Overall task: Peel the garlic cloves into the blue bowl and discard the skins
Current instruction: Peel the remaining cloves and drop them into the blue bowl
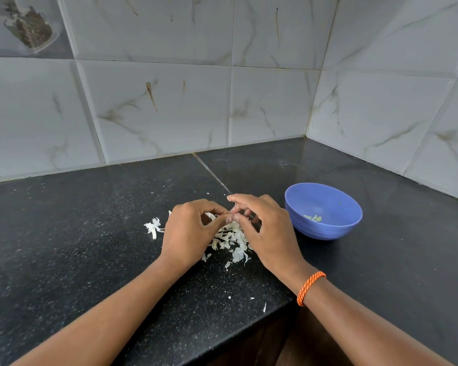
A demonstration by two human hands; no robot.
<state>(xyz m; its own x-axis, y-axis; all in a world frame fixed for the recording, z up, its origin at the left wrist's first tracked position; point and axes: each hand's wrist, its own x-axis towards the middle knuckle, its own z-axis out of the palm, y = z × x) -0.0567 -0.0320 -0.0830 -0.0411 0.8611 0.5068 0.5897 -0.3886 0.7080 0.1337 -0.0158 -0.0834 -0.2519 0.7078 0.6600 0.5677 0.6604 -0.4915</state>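
At frame centre, the left hand (pixel 187 228) and right hand (pixel 266 228) meet fingertip to fingertip, pinching a small garlic clove (pixel 234 208) above the skins (pixel 232 240). The blue bowl (pixel 325 223), right of centre, holds peeled cloves (pixel 313 217).

To your right, the blue bowl (pixel 325 228) stands just beside your right hand (pixel 269 233), its mouth unobstructed from above. Garlic skins (pixel 232 240) litter the counter (pixel 90 233) under and between both hands. Beyond them the tiled walls (pixel 169 101) meet in a corner, closing off the far and right sides.
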